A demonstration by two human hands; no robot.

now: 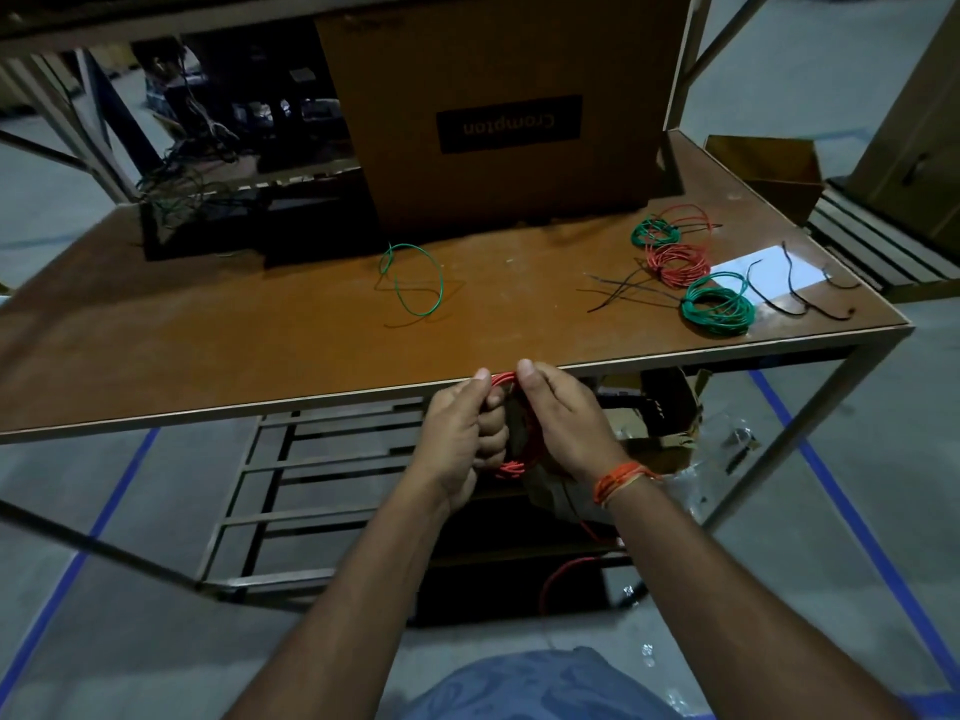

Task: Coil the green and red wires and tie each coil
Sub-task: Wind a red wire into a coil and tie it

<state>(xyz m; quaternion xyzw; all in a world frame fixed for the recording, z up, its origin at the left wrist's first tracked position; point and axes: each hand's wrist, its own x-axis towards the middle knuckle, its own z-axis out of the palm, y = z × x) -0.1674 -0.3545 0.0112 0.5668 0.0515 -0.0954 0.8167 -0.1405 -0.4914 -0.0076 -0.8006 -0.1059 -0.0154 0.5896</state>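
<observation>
Coiling step: winding a red wire coil (506, 423) between both hands, held in the air just in front of the near edge of the desk (208, 324) — judged mid-way through this coil, not yet tied.
Left hand: the left hand (457, 433) has its fingers curled round the left side of the loops, thumb pressed on top.
Right hand: the right hand (563, 418) grips the right side, thumb tip at the top of the coil close to the left thumb.
Loose tail: a red strand (558, 576) hangs below the hands toward the floor, so more wire seems left to wind in.
Next move: likely calls for drawing up that tail, laying it onto the loops, then binding — one of the black tie pieces (800, 288) lies well apart, on the desk's far right.
Done so far: a green coil (719, 306), a red coil (678, 262) and another green coil (655, 232) lie there together.
Still loose: a green wire (413, 278) sits mid-desk in an open loop.
</observation>
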